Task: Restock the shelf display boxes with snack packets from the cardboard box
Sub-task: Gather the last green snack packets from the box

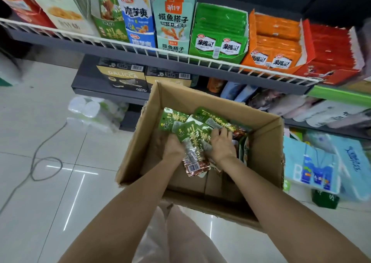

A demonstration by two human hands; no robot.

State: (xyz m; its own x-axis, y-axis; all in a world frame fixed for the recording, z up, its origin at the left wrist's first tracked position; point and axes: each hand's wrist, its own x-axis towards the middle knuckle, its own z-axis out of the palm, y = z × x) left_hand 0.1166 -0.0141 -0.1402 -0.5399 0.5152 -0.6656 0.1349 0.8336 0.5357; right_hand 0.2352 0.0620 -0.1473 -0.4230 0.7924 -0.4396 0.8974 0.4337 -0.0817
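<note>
Both hands are down inside the cardboard box (267,142): the left hand (173,145) and the right hand (221,142) each curl around a bundle of green snack packets (191,134) held between them, equally near. The packets' long axes run roughly away from the person, toward the shelf (160,52). Their likely target, the matching green display box (109,25), sits up and to the left, above the hands. Fingertips are buried under the packets; deeper stock is hidden.
</note>
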